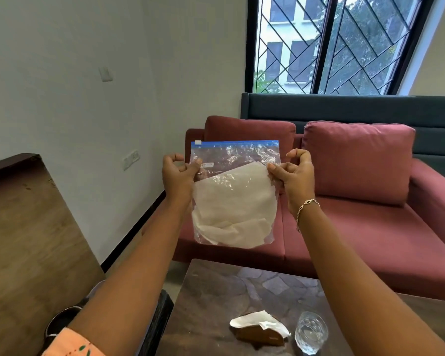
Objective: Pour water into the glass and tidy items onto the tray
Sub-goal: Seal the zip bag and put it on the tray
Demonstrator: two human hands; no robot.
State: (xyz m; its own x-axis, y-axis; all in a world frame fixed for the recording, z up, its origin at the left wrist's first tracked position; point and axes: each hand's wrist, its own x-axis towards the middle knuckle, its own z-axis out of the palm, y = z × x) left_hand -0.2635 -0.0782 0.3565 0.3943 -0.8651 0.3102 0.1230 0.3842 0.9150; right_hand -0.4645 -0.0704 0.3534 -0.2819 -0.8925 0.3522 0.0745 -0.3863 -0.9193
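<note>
Head view | left hand (pixel 178 176) and right hand (pixel 293 174) pinch zip bag (pixel 233 194) by its side edges, held upright above table (pixel 206 304) | bag holds pale sheet, possibly cloth | glass (pixel 310 335) beside tissue holder (pixel 261 331) on table.

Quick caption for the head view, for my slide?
Both hands hold up a zip bag above the table with glass.

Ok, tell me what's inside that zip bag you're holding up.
The clear zip bag holds pale, thin, rounded sheets, crumpled toward the bottom. How many are stacked, and what they are, can't be told. The blue seal looks closed.
</note>
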